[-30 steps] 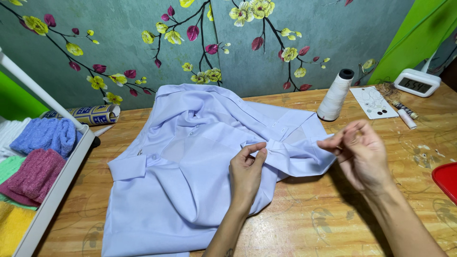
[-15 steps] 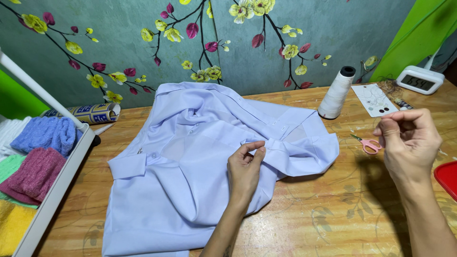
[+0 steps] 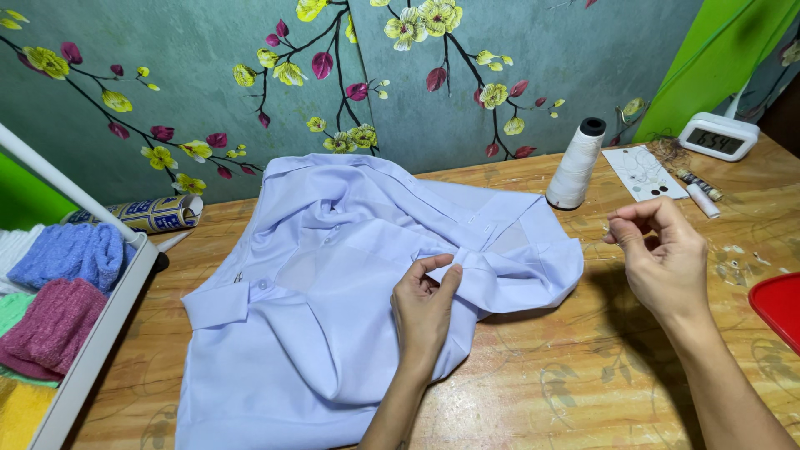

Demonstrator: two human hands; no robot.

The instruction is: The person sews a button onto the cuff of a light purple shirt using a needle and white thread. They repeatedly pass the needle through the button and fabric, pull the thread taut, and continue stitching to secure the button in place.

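Note:
A pale lilac shirt (image 3: 333, 275) lies crumpled on the wooden table (image 3: 583, 375). My left hand (image 3: 425, 308) rests on it and pinches a fold of fabric near the button placket between thumb and forefinger. Held above the table to the right of the shirt, my right hand (image 3: 667, 258) has its thumb and fingertips pressed together. Anything between them is too small to see.
A white thread cone (image 3: 575, 164) stands behind the shirt. A white card with dark buttons (image 3: 643, 173), small thread tubes (image 3: 700, 196) and a digital clock (image 3: 717, 137) sit at the back right. A red tray (image 3: 779, 304) is at the right edge. Folded towels (image 3: 58, 308) fill a white rack at left.
My right hand swung out to the right, away from the shirt, then came partway back toward it. The left hand kept its pinch on the fold.

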